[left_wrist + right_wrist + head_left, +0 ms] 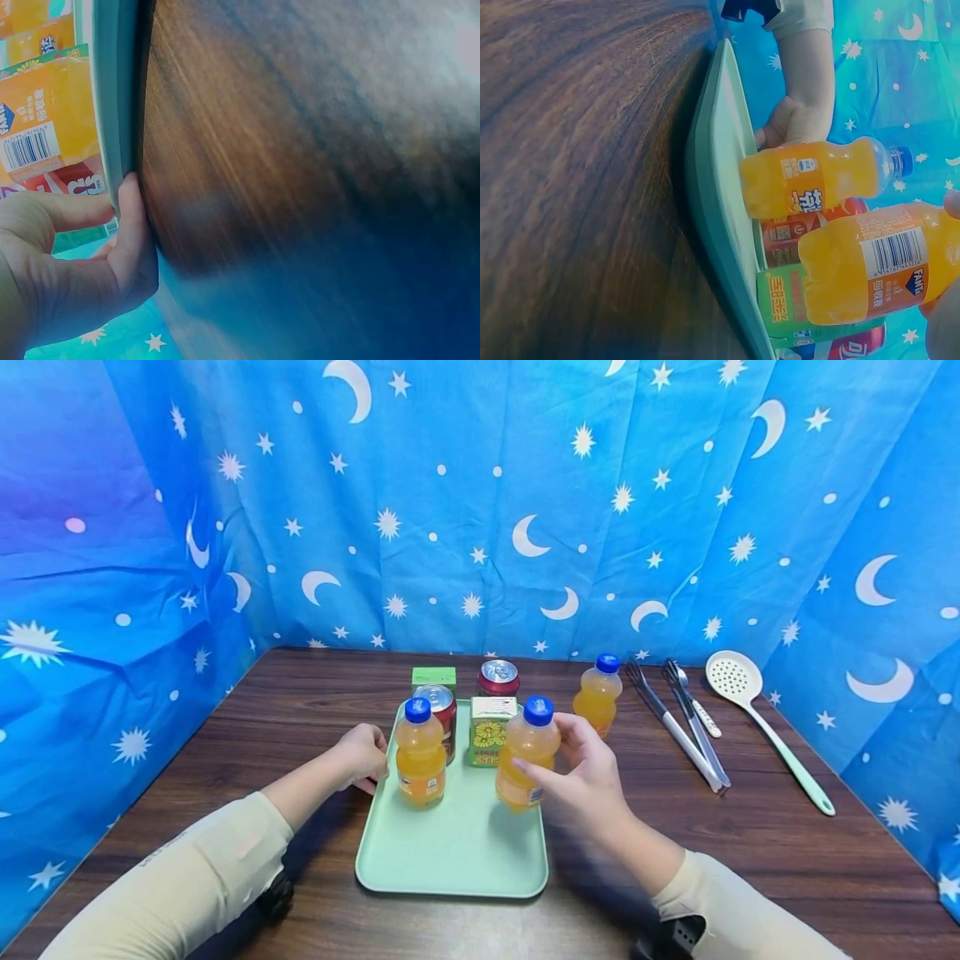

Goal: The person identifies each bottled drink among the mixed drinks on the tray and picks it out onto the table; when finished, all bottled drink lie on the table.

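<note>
A pale green tray lies on the table. My left hand pinches its left rim, thumb inside and fingers outside in the left wrist view. My right hand grips an orange soda bottle with a blue cap. In the right wrist view this soda bottle hangs just off the tray surface. Another orange soda bottle stands upright on the tray's left side. Behind it is a red can, and beside that a green drink carton with yellow flowers.
A red can and a green carton stand at the tray's far end, partly hidden. To the right stand a third orange bottle, metal tongs, a small white-handled utensil and a slotted skimmer. Blue star-patterned cloth encloses the table.
</note>
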`<act>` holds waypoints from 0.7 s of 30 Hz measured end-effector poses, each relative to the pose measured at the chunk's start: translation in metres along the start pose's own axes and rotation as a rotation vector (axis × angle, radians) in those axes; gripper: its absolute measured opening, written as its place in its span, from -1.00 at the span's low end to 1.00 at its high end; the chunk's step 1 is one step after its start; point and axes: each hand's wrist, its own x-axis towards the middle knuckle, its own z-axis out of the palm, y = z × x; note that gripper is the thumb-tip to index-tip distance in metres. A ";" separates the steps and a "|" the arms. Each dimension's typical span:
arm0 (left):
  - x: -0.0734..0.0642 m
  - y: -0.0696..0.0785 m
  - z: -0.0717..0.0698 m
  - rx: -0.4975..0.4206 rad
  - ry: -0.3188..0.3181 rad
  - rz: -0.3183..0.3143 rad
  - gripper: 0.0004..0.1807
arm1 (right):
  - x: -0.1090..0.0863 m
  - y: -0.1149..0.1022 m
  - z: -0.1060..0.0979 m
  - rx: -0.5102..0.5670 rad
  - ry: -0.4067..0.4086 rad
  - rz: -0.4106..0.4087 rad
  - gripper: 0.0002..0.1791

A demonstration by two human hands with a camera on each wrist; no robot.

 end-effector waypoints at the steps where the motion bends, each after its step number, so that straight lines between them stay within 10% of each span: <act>1: 0.000 0.000 0.000 -0.001 -0.001 0.000 -0.76 | 0.000 0.000 -0.001 -0.004 0.004 -0.002 -0.42; 21: 0.001 0.001 0.001 0.007 0.005 -0.011 -0.75 | -0.004 0.007 -0.027 -0.110 0.087 -0.040 -0.40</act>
